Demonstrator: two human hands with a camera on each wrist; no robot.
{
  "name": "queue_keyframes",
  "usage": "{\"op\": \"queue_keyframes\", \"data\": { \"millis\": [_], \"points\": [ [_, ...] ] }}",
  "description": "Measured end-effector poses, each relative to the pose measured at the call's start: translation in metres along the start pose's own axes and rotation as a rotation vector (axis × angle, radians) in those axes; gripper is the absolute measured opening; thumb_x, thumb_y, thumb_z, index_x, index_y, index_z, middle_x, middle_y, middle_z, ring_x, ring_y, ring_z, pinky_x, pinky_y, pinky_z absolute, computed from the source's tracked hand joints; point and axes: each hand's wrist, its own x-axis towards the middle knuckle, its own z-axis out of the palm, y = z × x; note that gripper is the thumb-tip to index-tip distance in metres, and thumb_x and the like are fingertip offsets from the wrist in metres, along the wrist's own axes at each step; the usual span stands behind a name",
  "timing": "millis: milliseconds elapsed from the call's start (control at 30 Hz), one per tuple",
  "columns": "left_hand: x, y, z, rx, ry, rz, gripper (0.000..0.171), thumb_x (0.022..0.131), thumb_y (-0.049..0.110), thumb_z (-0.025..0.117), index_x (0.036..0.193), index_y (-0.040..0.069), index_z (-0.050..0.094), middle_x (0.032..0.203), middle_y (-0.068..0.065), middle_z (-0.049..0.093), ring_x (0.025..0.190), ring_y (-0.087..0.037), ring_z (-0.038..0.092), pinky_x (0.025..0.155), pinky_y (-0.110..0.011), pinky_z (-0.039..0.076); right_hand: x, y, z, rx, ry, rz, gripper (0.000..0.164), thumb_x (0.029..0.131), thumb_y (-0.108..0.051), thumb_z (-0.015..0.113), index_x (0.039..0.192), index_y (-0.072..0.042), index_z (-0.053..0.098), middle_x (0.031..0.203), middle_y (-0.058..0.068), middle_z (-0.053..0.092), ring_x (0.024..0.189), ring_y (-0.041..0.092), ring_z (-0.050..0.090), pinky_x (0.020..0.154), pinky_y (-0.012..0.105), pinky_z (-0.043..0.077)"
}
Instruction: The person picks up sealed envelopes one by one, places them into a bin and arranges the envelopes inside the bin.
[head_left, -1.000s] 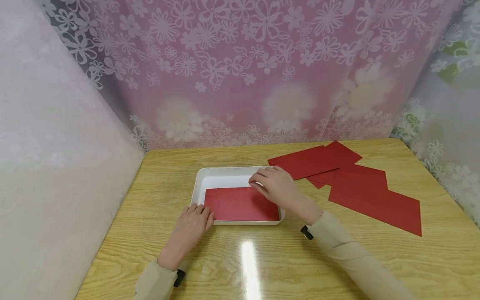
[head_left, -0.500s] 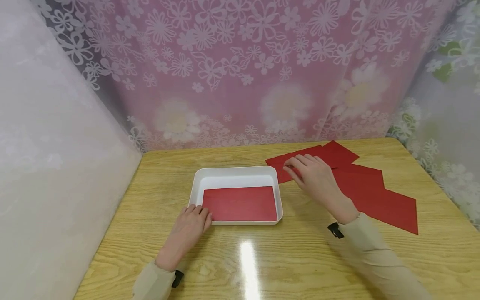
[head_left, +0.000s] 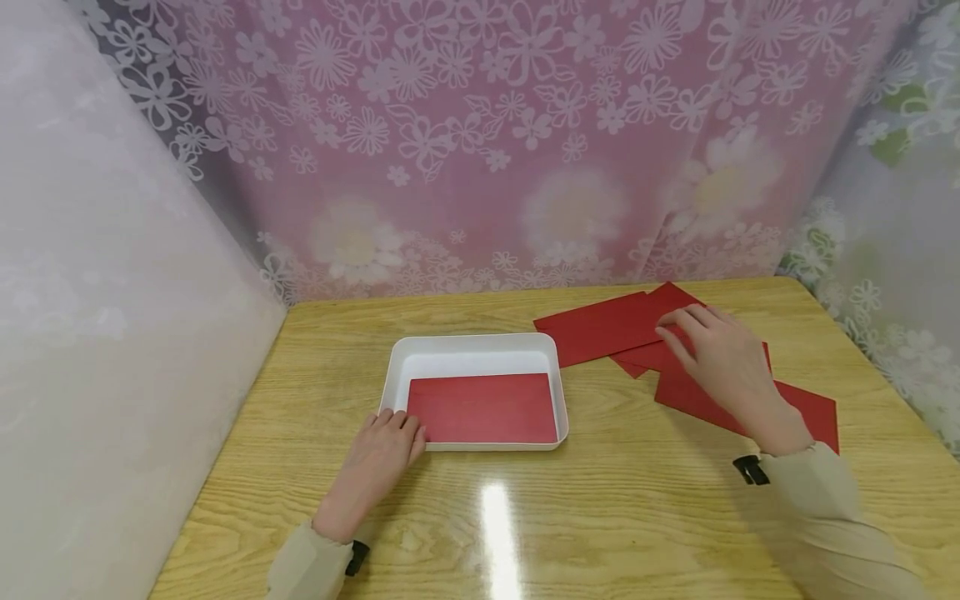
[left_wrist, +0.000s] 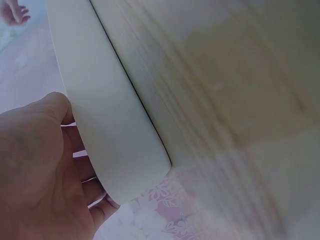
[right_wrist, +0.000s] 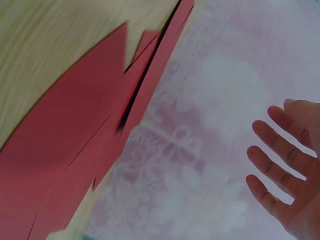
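Observation:
In the head view a shallow white tray [head_left: 472, 344] sits on the table, a red envelope [head_left: 480, 408] lying flat inside it toward the near side. My left hand [head_left: 381, 450] holds the tray's near left corner, fingers hooked over the rim; the left wrist view shows the tray's outer wall [left_wrist: 110, 110] beside the hand [left_wrist: 45, 160]. Over to the right, several red envelopes [head_left: 600, 327] lie overlapping in a loose spread. Above them hovers my right hand [head_left: 723, 362], holding nothing. The right wrist view shows that hand [right_wrist: 295, 165] with fingers spread, apart from the envelopes [right_wrist: 75, 110].
The wooden table [head_left: 600, 517] carries both tray and envelopes. A pink flowered curtain [head_left: 465, 167] hangs along its back edge, a pale sheet [head_left: 127, 333] at the left and a flowered one [head_left: 900, 275] at the right.
My right hand has moved away from above the tray, rightward, to over the spread envelopes. The left hand stays at the tray's corner, and the tray's envelope lies as before.

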Motion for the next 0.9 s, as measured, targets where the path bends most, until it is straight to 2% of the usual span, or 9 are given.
{"op": "queue_keyframes", "data": {
  "millis": [233, 400, 567, 733, 900],
  "points": [
    [0.0, 0.0, -0.001, 0.001, 0.053, 0.031, 0.032, 0.093, 0.017, 0.064, 0.07, 0.013, 0.043, 0.065, 0.0, 0.045, 0.062, -0.018, 0.038, 0.06, -0.028, 0.031, -0.029, 0.037, -0.011, -0.039, -0.083, 0.085, 0.033, 0.081, -0.012, 0.083, 0.108, -0.003, 0.066, 0.102, 0.02, 0.066, 0.095, 0.042, 0.062, 0.082, 0.057, 0.05],
    [0.0, -0.001, 0.001, 0.004, 0.069, 0.044, 0.032, 0.092, 0.016, 0.065, 0.069, 0.013, 0.043, 0.065, 0.0, 0.046, 0.062, -0.018, 0.038, 0.06, -0.028, 0.031, -0.051, 0.064, -0.013, -0.081, -0.208, 0.163, 0.04, 0.084, -0.016, 0.081, 0.114, 0.004, 0.063, 0.109, 0.027, 0.062, 0.1, 0.047, 0.059, 0.085, 0.061, 0.047],
    [0.0, -0.002, 0.003, 0.016, 0.07, 0.047, 0.032, 0.093, 0.017, 0.064, 0.069, 0.013, 0.043, 0.065, -0.001, 0.045, 0.062, -0.019, 0.038, 0.06, -0.029, 0.032, -0.066, 0.085, -0.01, -0.089, -0.371, 0.23, 0.044, 0.089, -0.023, 0.077, 0.116, 0.007, 0.061, 0.108, 0.032, 0.062, 0.095, 0.05, 0.059, 0.079, 0.064, 0.048],
    [0.0, -0.001, 0.002, 0.019, 0.085, 0.056, 0.031, 0.091, 0.016, 0.067, 0.07, 0.012, 0.045, 0.065, -0.001, 0.046, 0.062, -0.02, 0.039, 0.059, -0.03, 0.033, -0.076, 0.099, -0.011, -0.06, -0.547, 0.29, 0.049, 0.092, -0.03, 0.073, 0.118, 0.009, 0.06, 0.107, 0.033, 0.061, 0.092, 0.05, 0.058, 0.081, 0.065, 0.047],
    [0.0, -0.001, 0.002, 0.022, 0.078, 0.048, 0.032, 0.091, 0.016, 0.069, 0.07, 0.011, 0.046, 0.065, -0.002, 0.048, 0.063, -0.021, 0.041, 0.06, -0.03, 0.035, -0.082, 0.108, -0.013, -0.032, -0.639, 0.311, 0.056, 0.09, -0.035, 0.075, 0.121, 0.009, 0.06, 0.108, 0.033, 0.058, 0.092, 0.048, 0.057, 0.076, 0.061, 0.05]
  ]
}}
